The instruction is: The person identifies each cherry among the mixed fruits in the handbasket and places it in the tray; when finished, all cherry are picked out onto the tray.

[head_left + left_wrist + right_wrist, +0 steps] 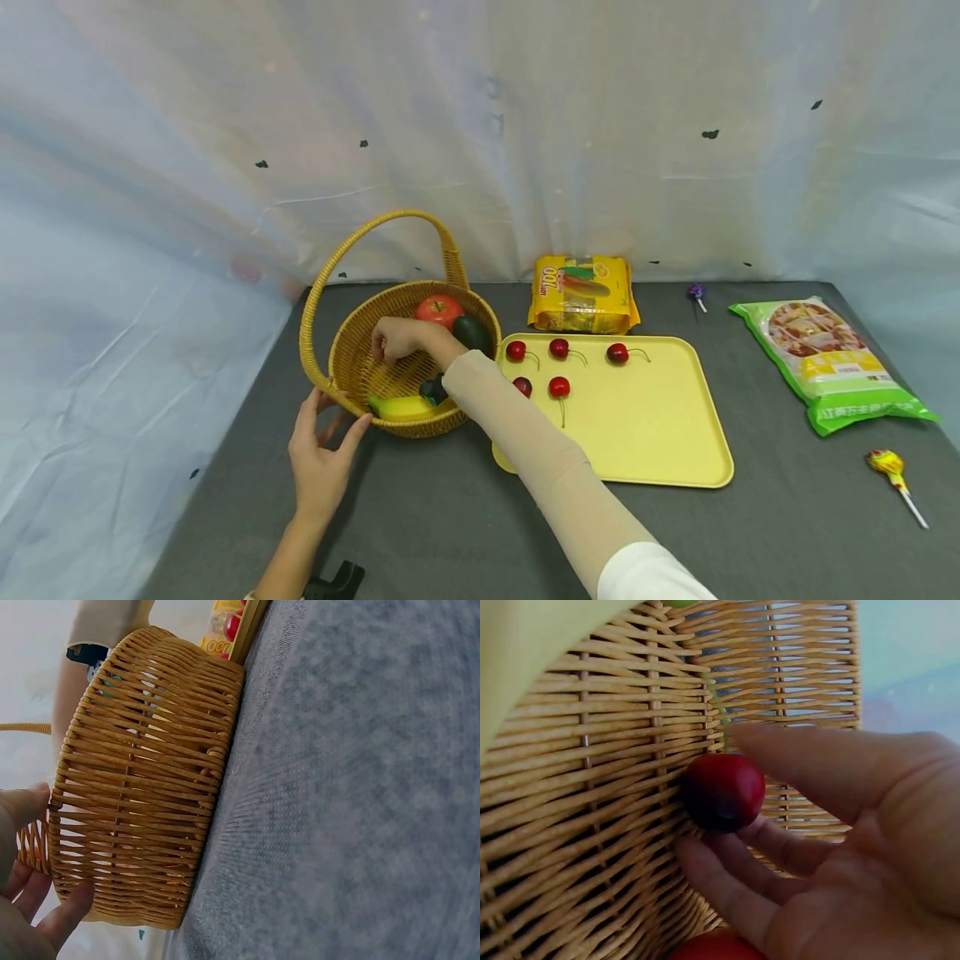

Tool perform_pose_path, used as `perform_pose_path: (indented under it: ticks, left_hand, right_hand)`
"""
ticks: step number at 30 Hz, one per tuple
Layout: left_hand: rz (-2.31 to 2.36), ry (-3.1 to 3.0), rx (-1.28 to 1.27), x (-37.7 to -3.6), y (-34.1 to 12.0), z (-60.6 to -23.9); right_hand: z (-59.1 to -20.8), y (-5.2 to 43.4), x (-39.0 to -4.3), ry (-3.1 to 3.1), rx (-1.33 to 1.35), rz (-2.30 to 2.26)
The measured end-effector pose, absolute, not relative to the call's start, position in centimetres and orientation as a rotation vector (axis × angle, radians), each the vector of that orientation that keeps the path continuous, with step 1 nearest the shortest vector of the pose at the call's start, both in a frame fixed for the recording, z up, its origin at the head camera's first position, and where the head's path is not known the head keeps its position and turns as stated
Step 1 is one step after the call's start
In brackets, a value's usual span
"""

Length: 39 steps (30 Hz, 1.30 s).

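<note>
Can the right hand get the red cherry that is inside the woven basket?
Probably yes. The right hand is already down inside the woven wicker basket, and its fingertips close around the small red cherry against the basket wall. Nothing lies between them. The left hand steadies the rim.

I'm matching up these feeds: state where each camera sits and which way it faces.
Head: above the table, facing forward and down at the woven wicker basket and flat yellow tray; both forearms show.
Left wrist: low beside the basket wall; left hand touches it.
Right wrist: inside the basket; fingers pinch a small red cherry.
All views share the basket.
</note>
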State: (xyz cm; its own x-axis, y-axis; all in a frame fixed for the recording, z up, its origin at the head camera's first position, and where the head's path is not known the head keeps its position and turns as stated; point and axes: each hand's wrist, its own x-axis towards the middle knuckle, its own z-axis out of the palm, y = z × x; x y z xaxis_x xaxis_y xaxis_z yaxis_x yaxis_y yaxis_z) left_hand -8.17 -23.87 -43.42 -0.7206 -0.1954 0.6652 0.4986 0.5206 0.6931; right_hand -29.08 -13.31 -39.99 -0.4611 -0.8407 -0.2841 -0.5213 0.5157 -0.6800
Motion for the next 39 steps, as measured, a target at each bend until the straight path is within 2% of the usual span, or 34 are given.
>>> perform_pose_path:
  ticks: [6, 16, 26, 39]
  left_hand:
    - [-1.247, -2.037, -0.245, -8.2, -23.9, -43.3]
    - [-1.224, -2.022, -0.258, -8.2, -24.2, -43.4]
    - [-1.251, -2.005, -0.267, -8.1, -24.3, -43.7]
    - [-1.282, -1.999, -0.285, -8.5, -23.9, -43.5]
  right_hand:
    - [-39.8, -13.4, -28.8, 2.120, -1.119, -0.609]
    - [-37.2, -9.6, -30.1, 1.892, -1.101, -0.916]
    - [-35.4, 0.4, -31.7, 1.829, -1.197, -1.130]
    - [-37.1, 14.9, -29.0, 1.972, -1.017, -1.152]
